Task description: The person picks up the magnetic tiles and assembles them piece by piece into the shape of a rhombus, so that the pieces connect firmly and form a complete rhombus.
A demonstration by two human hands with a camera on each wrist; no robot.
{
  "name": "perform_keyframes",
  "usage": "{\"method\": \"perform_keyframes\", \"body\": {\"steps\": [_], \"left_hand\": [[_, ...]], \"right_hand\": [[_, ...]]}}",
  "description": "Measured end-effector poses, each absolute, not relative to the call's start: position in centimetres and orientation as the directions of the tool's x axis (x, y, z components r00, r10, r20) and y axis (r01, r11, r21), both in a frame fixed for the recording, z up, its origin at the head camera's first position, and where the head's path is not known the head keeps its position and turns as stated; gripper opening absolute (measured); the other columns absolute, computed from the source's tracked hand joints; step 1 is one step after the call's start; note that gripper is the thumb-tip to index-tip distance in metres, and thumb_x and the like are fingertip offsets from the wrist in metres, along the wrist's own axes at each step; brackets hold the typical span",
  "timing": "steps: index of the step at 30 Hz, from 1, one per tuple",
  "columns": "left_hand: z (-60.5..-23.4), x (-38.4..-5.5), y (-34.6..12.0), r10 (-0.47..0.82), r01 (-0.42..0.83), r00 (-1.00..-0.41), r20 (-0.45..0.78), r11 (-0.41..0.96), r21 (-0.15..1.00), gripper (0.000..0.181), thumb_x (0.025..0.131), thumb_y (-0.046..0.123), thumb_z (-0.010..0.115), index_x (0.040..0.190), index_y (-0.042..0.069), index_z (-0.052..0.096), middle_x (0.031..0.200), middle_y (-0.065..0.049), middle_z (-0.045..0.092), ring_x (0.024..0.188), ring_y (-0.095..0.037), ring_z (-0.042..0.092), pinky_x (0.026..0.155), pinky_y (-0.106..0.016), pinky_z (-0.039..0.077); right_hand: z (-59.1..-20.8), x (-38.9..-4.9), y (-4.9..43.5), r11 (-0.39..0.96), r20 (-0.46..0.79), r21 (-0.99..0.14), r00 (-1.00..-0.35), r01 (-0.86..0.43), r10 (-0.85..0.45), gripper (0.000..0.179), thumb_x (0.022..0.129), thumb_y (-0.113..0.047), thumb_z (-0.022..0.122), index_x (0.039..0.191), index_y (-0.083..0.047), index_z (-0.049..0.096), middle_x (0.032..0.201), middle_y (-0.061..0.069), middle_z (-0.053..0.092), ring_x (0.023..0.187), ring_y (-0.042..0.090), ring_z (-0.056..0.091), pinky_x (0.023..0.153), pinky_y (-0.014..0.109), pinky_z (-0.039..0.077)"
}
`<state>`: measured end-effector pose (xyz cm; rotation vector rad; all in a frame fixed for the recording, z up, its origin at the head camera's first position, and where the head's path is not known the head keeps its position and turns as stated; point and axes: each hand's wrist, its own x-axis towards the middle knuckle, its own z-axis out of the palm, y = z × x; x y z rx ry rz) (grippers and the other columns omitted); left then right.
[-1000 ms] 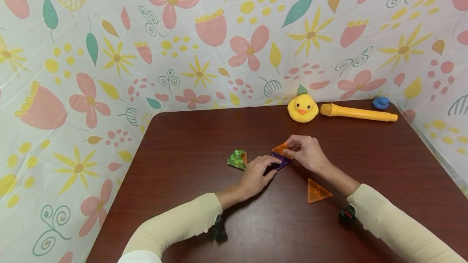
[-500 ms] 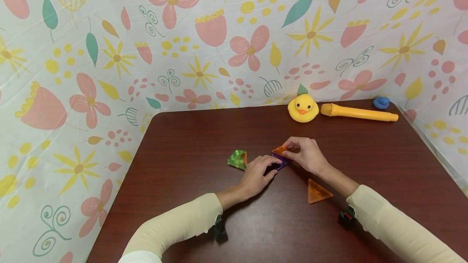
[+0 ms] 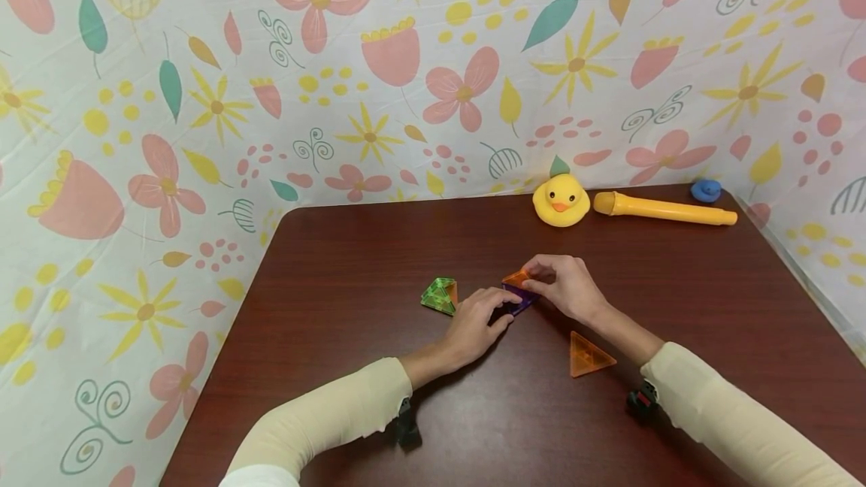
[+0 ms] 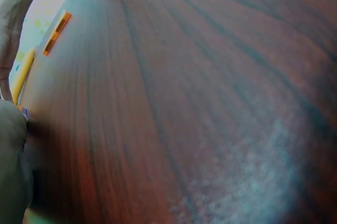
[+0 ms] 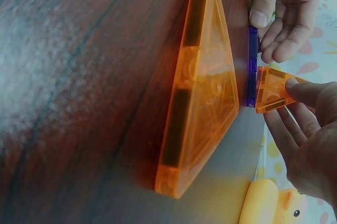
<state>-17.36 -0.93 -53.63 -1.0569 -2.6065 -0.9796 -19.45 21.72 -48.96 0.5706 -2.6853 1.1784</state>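
Observation:
My right hand (image 3: 571, 288) pinches an orange triangular magnetic tile (image 5: 275, 88) between thumb and fingers. That tile stands raised from the table, its lower edge right at a purple magnetic tile (image 5: 253, 71). Lying flat on the table, the purple tile is held by my left hand (image 3: 473, 325), with the thumb at its near edge and the fingers over it, hiding part of it. Another orange triangular tile (image 3: 590, 355) lies loose on the near side of my right hand. Left of my left hand is a small group of green tiles (image 3: 436, 296) with an orange patch.
A yellow rubber duck (image 3: 560, 201), a long yellow microphone-shaped toy (image 3: 666, 209) and a small blue toy (image 3: 706, 190) line the back right of the dark wooden table (image 3: 352, 246). A flower-patterned cloth (image 3: 406, 96) hangs behind the table.
My right hand has shifted slightly nearer, and the orange tile in it looks narrower from above, as if tipped more upright. My left hand and the loose tiles have stayed put.

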Motion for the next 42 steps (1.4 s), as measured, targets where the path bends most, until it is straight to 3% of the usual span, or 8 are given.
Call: {"method": "perform_keyframes", "body": {"steps": [26, 42], "left_hand": [[-53.7, -17.3, -0.9, 0.566, 0.685, -0.725, 0.391, 0.533, 0.497, 0.031, 0.099, 0.015, 0.079, 0.128, 0.019, 0.072, 0.124, 0.004, 0.072, 0.109, -0.008, 0.066, 0.091, -0.019, 0.053], [-53.5, -17.4, -0.9, 0.576, 0.675, -0.733, 0.361, 0.549, 0.493, 0.03, 0.1, 0.016, 0.078, 0.129, 0.021, 0.072, 0.123, 0.006, 0.072, 0.11, -0.006, 0.064, 0.094, -0.019, 0.051]], "right_hand": [[-48.9, -19.0, 22.3, 0.603, 0.254, -0.702, -0.925, -0.378, -0.284, 0.033, 0.091, -0.005, 0.084, 0.123, 0.001, 0.077, 0.112, 0.017, 0.078, 0.101, 0.034, 0.077, 0.082, 0.046, 0.063], [-48.9, -18.2, 24.5, 0.497, 0.239, -0.748, -0.877, -0.44, -0.417, 0.076, 0.091, -0.018, 0.087, 0.156, 0.0, 0.051, 0.153, 0.018, 0.058, 0.135, 0.041, 0.059, 0.105, 0.06, 0.049]]}}
